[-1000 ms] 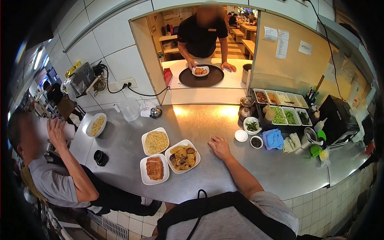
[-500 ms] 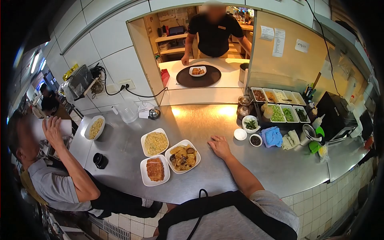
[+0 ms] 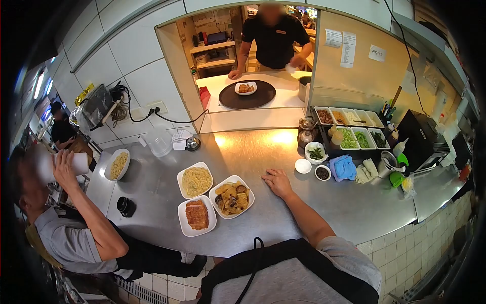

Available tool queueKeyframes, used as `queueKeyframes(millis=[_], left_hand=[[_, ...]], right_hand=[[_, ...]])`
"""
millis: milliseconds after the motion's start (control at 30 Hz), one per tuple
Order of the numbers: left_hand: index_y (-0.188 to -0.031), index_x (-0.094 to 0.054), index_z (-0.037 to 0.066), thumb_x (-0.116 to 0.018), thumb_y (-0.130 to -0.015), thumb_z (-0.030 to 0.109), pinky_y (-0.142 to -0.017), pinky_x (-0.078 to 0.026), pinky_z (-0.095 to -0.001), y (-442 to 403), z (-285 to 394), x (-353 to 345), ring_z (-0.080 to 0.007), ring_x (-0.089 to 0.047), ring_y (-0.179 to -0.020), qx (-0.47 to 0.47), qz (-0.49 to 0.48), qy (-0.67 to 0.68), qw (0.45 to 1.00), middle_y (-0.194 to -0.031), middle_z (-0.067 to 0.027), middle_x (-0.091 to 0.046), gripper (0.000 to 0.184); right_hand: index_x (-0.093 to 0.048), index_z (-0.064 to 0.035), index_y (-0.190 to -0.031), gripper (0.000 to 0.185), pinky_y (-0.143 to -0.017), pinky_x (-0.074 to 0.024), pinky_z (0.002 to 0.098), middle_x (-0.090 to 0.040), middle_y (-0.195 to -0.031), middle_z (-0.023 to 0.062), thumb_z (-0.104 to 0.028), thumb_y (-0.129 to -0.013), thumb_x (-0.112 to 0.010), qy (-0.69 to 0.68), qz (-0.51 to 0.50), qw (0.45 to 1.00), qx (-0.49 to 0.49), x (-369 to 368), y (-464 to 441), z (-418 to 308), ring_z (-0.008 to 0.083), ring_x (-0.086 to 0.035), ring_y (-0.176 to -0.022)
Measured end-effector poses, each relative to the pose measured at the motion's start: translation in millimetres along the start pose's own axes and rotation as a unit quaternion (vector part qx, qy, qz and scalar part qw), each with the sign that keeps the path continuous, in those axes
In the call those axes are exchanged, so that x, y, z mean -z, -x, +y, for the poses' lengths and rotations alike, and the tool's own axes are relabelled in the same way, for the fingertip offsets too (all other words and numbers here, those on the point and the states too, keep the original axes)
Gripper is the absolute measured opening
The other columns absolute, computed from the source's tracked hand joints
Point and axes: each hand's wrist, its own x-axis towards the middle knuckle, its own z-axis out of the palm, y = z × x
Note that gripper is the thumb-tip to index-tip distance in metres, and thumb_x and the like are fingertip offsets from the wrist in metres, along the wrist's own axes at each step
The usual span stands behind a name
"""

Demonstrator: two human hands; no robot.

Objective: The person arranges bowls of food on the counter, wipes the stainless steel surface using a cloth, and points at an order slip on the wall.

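Note:
My right hand (image 3: 277, 183) lies flat on the steel counter (image 3: 263, 157), its fingers stretched toward the left and nothing in them. Nearest to it is a white bowl of stewed vegetables and mushrooms (image 3: 232, 197), standing to its left. Touching or close beside that bowl are a white dish of fried rice (image 3: 197, 181) and another with a browned, sliced slab of food (image 3: 197, 215). To the right of the hand stand a small white dish (image 3: 302, 166) and a little bowl of dark bits (image 3: 322, 173). My left hand is out of view.
Across the pass window, a person (image 3: 273, 40) stands behind a dark oval tray (image 3: 230, 96) bearing a small dish. Topping containers (image 3: 349, 138) and a blue cloth (image 3: 342, 167) are at right. At left, another person (image 3: 76, 233) tips a white cup (image 3: 79, 164); nearby stands another rice bowl (image 3: 118, 165).
The person behind the window has raised one hand, at the right, with a small white thing in it. The view has shifted slightly. My right hand stays in place on the counter.

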Motion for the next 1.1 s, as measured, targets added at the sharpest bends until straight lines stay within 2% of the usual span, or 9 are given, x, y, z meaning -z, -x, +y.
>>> queueKeyframes(millis=[300, 433, 467, 533, 567, 700, 833, 867, 1100], left_hand=[[-0.138, -0.028, -0.003, -0.054, -0.076, -0.001, -0.107, -0.025, -0.0467, 26.8, -11.3, -12.6, -0.0395, -0.031, -0.130, -0.036, 0.045, -0.043, 0.997, -0.143, -0.0249, -0.025, 0.067], [-0.138, -0.029, -0.004, -0.055, -0.076, -0.003, -0.107, -0.026, -0.0466, 44.3, -29.6, -7.9, -0.0395, -0.031, -0.129, -0.123, 0.197, -0.122, 0.965, -0.143, -0.0255, -0.025, 0.068], [-0.137, -0.028, -0.007, -0.051, -0.087, 0.012, -0.107, -0.024, -0.0466, 46.2, 10.3, 35.6, -0.0400, -0.028, -0.132, 0.004, 0.126, -0.291, 0.948, -0.144, -0.0267, -0.023, 0.058], [-0.140, -0.025, -0.003, -0.032, -0.096, 0.045, -0.107, -0.021, -0.0488, 16.9, 4.8, 50.9, -0.0402, -0.028, -0.131, -0.072, 0.256, -0.196, 0.944, -0.144, -0.0254, -0.025, 0.065], [-0.140, -0.026, -0.002, -0.035, -0.097, 0.043, -0.107, -0.021, -0.0492, 1.2, 22.4, 54.1, -0.0398, -0.027, -0.132, -0.082, 0.286, -0.135, 0.945, -0.144, -0.0250, -0.026, 0.063], [-0.139, -0.028, -0.003, -0.035, -0.097, 0.039, -0.108, -0.020, -0.0490, -42.5, 95.4, 70.9, -0.0400, -0.026, -0.132, -0.150, 0.202, -0.115, 0.961, -0.143, -0.0253, -0.027, 0.059], [-0.138, -0.031, -0.002, -0.034, -0.098, 0.035, -0.107, -0.020, -0.0485, -67.9, 92.3, 37.4, -0.0398, -0.025, -0.132, -0.159, 0.058, -0.143, 0.975, -0.143, -0.0244, -0.029, 0.055], [-0.138, -0.031, 0.000, -0.037, -0.095, 0.037, -0.107, -0.019, -0.0500, -69.4, 90.7, 32.7, -0.0390, -0.025, -0.133, -0.135, 0.001, -0.243, 0.961, -0.143, -0.0229, -0.029, 0.057], [-0.139, -0.031, 0.002, -0.046, -0.087, 0.046, -0.106, -0.014, -0.0534, -71.4, 104.3, 33.8, -0.0382, -0.023, -0.135, -0.169, -0.032, -0.310, 0.935, -0.145, -0.0205, -0.027, 0.069]], right_hand=[[-0.070, -0.0125, -0.100, 0.021, -0.097, -0.0351, 0.0413, -0.063, -0.113, 0.0091, -0.022, -0.084, -0.059, -0.051, 0.010, 0.998, -0.031, -1.1, 7.3, 0.0, 0.0292, -0.052, -0.112], [-0.068, -0.0083, -0.102, 0.022, -0.095, -0.0395, 0.0402, -0.065, -0.109, 0.0102, -0.021, -0.086, -0.059, -0.091, -0.003, 0.995, -0.049, 8.8, 24.4, -3.1, 0.0300, -0.054, -0.109], [-0.068, -0.0083, -0.102, 0.022, -0.095, -0.0396, 0.0401, -0.065, -0.109, 0.0097, -0.020, -0.086, -0.059, -0.090, -0.007, 0.995, -0.043, 10.2, 28.7, -4.1, 0.0299, -0.054, -0.109], [-0.068, -0.0085, -0.101, 0.020, -0.095, -0.0400, 0.0400, -0.065, -0.108, 0.0086, -0.019, -0.086, -0.058, -0.088, -0.011, 0.996, -0.032, 12.7, 35.0, -5.1, 0.0295, -0.054, -0.109], [-0.068, -0.0082, -0.100, 0.020, -0.095, -0.0401, 0.0402, -0.065, -0.108, 0.0085, -0.019, -0.086, -0.059, -0.084, -0.013, 0.996, -0.031, 14.1, 34.3, -5.1, 0.0296, -0.054, -0.109], [-0.067, -0.0076, -0.099, 0.017, -0.095, -0.0405, 0.0408, -0.065, -0.107, 0.0084, -0.016, -0.086, -0.059, -0.089, -0.016, 0.995, -0.042, 17.0, 32.0, -10.2, 0.0293, -0.054, -0.109], [-0.067, -0.0076, -0.098, 0.015, -0.095, -0.0409, 0.0415, -0.066, -0.104, 0.0090, -0.014, -0.085, -0.060, -0.099, -0.008, 0.992, -0.077, 17.0, 28.5, -9.6, 0.0283, -0.056, -0.107], [-0.067, -0.0077, -0.098, 0.015, -0.095, -0.0409, 0.0416, -0.066, -0.103, 0.0091, -0.013, -0.085, -0.060, -0.109, -0.007, 0.990, -0.085, 16.9, 27.1, -9.7, 0.0280, -0.057, -0.106], [-0.067, -0.0070, -0.097, 0.014, -0.095, -0.0409, 0.0420, -0.066, -0.099, 0.0102, -0.009, -0.084, -0.061, -0.149, 0.012, 0.981, -0.122, 17.4, 20.4, -9.3, 0.0278, -0.059, -0.103]])
